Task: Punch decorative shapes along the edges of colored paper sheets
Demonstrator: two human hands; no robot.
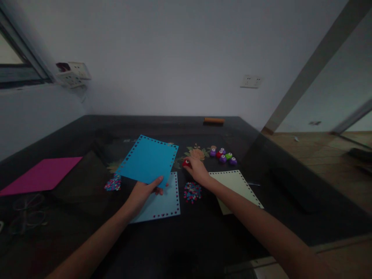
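Observation:
My left hand grips the lower edge of a bright blue sheet of paper, thumb on top. Punched holes run along the sheet's left, top and right edges. My right hand is closed on a small red craft punch, just right of the blue sheet and apart from it. Partly covered by the raised sheet, a light blue sheet with punched edges lies on the table. Below my right hand is a pile of coloured paper bits. A pale yellow punched sheet lies partly under my right forearm.
Several purple, red and green craft punches stand together at the right. Another pile of paper bits lies left of the blue sheet. A magenta sheet and glasses are at the far left. A brown roll rests by the back edge.

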